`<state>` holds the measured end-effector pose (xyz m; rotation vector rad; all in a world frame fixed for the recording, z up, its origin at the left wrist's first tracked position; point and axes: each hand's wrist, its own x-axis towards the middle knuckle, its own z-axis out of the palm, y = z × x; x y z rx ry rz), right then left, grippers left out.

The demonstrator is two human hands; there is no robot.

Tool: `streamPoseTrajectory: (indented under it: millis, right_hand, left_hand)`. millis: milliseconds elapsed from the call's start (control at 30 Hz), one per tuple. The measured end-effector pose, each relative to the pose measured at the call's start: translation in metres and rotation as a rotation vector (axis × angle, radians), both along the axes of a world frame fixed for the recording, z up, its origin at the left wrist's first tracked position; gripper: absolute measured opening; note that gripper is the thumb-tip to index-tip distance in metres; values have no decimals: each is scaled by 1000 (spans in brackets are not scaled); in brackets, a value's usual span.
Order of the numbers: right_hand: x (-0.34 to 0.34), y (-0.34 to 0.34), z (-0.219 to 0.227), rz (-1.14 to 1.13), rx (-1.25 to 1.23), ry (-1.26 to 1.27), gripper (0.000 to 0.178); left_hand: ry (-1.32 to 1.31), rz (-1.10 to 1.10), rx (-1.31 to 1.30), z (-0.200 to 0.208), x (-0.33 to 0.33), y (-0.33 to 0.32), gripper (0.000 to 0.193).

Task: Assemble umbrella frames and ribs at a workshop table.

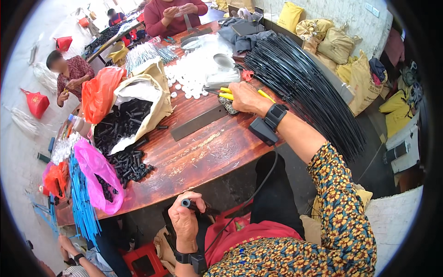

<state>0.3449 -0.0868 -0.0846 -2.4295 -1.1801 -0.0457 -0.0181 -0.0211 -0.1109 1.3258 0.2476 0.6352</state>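
My left hand [183,222] is in front of my lap, below the table's front edge, with its fingers closed round a black tube [198,208] that ends in a round, hollow, bluish tip. My right hand [249,98] reaches over the table, its fingers closed on a yellow-handled hand tool [226,93]; the tool's working end is hidden, so its exact kind cannot be made out. Beside those fingers lies a dark speckled lump or small container [229,107]. A flat metal bar [197,123] rests on the wood to the left of my right hand.
An open sack [159,87] of black plastic tube parts [122,122] stands at left, near a pink bag [94,171] and blue strips [83,198]. White caps [187,78] lie farther back. Long black rods [304,87] cover the right side. Other people sit across and at left.
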Motion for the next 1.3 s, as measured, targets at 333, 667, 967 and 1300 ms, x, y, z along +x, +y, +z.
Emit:
streamPoseTrajectory:
  millis: [333,667,967,1300]
  right_hand:
    - [15,-11,-3,51,107,-23,16]
    - [-4,-95,11,21,156,224,17]
    - [-8,-108,2,118,140,118,15]
    - [-14,-93,6,152,-41,55,11]
  left_hand:
    - [-65,95,-170,-4,2,-3,64]
    - [-79,70,-169,-6,6,-7,61]
    - [-71,52,-199,-8,15,-11,60]
    - [-23,54,-152,-6,18,-10,59]
